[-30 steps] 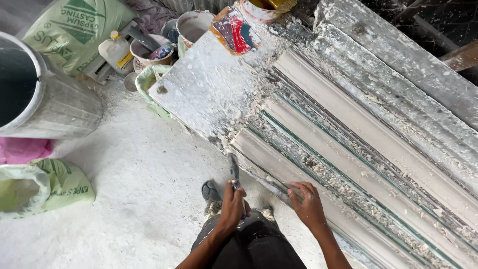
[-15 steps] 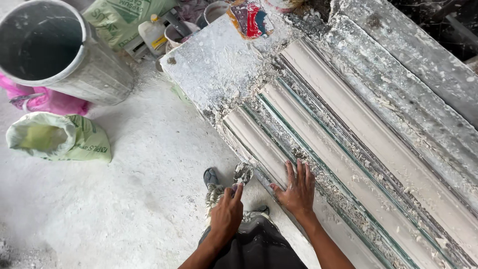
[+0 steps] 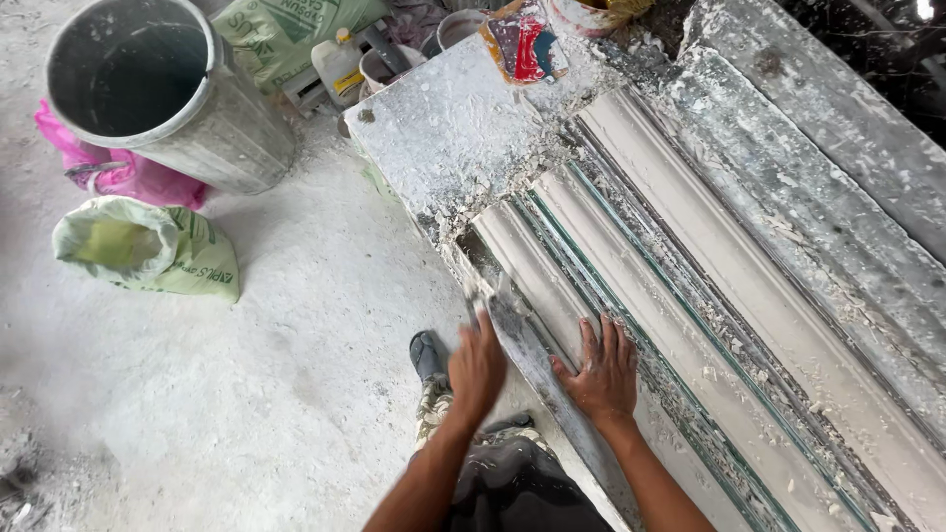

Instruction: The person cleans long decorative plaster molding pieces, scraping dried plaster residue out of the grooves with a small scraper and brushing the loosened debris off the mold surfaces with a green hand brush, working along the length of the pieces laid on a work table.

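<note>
Bucket [image 3: 148, 94] behind sack [image 3: 148, 246], both left of mouldings [image 3: 709, 296].

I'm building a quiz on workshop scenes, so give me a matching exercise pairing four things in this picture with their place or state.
Things:
1. grey bucket
2. green sack
3. right hand
4. pink bag

Places or states:
A. flat, fingers spread, on a plaster moulding
B. lying on the dusty floor, mouth open
C. tucked under the bucket's side
D. standing at top left, open and dark inside

Pairs: 1-D, 2-B, 3-A, 4-C
</note>
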{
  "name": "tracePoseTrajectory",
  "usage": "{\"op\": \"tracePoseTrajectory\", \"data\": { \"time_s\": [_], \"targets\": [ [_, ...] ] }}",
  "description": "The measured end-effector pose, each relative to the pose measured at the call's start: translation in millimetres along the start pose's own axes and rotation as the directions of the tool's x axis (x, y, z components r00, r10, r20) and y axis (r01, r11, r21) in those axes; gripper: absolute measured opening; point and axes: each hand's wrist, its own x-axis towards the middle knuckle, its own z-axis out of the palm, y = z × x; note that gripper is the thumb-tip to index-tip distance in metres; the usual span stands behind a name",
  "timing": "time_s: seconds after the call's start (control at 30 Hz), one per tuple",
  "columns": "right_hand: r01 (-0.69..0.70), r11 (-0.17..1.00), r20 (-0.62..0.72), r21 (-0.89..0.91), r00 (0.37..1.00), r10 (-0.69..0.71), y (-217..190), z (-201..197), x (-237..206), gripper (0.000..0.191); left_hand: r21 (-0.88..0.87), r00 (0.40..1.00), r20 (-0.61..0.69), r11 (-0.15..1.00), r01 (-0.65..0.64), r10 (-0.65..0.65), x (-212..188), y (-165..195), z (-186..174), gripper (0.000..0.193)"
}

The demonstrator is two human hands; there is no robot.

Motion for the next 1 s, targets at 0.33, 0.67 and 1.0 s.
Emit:
{"op": "tracePoseTrajectory", "data": {
  "time_s": [0.33,0.67,1.0],
  "targets": [
    [-0.026,0.998,0.06,-0.064,0.998,0.03,-6,-2,3,0.086,-0.063,0.994,-0.05,0.994,0.094,-0.097,34,-16,6,0.042],
    [-0.044,0.998,0.049,-0.054,0.998,0.047,-3,0,7,0.086,0.048,0.993,-0.066,0.994,0.1,-0.097,57,-25,-3,0.042],
    [-0.035,0.998,-0.01,-0.057,0.999,0.034,-5,-3,4,0.086,0.167,0.979,-0.174,0.983,-0.079,0.109,192,-72,-49,0.023]
  ]
}}
